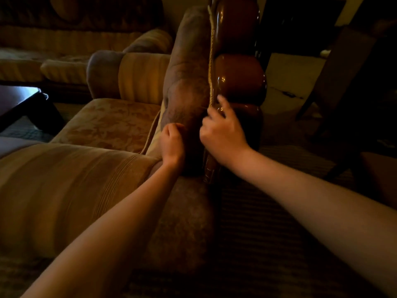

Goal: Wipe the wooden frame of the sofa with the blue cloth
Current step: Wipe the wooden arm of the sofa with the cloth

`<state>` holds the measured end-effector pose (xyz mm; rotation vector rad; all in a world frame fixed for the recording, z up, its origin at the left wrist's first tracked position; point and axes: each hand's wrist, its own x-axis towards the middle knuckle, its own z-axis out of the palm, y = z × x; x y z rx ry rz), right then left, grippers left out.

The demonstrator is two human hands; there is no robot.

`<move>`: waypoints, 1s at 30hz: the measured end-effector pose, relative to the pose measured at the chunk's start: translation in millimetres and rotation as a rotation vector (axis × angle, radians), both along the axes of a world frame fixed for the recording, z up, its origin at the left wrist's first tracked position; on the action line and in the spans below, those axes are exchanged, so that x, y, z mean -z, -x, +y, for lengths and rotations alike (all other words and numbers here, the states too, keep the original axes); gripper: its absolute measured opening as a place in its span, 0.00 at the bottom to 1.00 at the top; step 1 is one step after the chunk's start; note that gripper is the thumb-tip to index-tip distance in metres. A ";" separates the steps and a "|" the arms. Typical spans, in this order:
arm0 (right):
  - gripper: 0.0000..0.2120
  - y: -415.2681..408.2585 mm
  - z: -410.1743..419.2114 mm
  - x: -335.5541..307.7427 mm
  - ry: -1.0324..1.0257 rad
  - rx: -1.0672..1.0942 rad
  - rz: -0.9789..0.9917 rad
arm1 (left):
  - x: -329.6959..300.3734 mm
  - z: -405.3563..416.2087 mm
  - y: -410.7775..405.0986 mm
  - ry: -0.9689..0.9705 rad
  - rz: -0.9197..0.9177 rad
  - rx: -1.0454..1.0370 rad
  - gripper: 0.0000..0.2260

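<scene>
The sofa's glossy brown wooden frame (pixel 238 76) runs up the outer side of the padded armrest (pixel 187 87), edged by a yellow braided cord (pixel 211 61). My right hand (pixel 223 134) rests on the wood beside the cord, its fingers spread and the index finger pointing up. My left hand (pixel 171 145) lies against the padded armrest with its fingers curled, and nothing shows inside it. No blue cloth is in view. The room is dim.
Beige seat cushions (pixel 107 121) lie left of the armrest, with another sofa (pixel 64 50) beyond them. A dark low table (pixel 19 100) stands at the far left. Dark chair legs (pixel 322 87) and pale floor lie to the right.
</scene>
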<state>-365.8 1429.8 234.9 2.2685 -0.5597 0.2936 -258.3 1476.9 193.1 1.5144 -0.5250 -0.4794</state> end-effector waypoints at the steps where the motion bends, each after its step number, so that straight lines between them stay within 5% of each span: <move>1: 0.16 0.5 -2.5 -5.5 0.019 0.021 -0.073 | 0.5 -2.6 2.8 0.039 -0.002 0.006 0.14; 5: 0.16 0.3 5.9 21.7 0.143 0.074 -0.181 | 12.4 -6.8 10.8 0.218 -0.043 0.023 0.14; 9: 0.13 20.2 7.3 96.3 0.207 -0.050 -0.019 | 42.8 -4.2 10.5 0.351 -0.012 0.046 0.14; 15: 0.13 21.9 -11.9 76.4 0.453 -0.256 -0.263 | 65.3 4.5 5.4 0.470 -0.059 0.079 0.14; 20: 0.17 3.0 -10.9 69.6 0.398 -0.114 -0.419 | 74.0 -10.4 18.4 0.481 -0.090 0.125 0.14; 25: 0.17 10.0 -12.8 141.3 0.358 -0.207 -0.283 | 91.7 -19.6 16.6 0.378 -0.098 0.253 0.14; 30: 0.13 19.6 -27.0 114.0 0.466 -0.346 -0.288 | 93.6 -14.2 3.0 0.339 0.093 0.390 0.15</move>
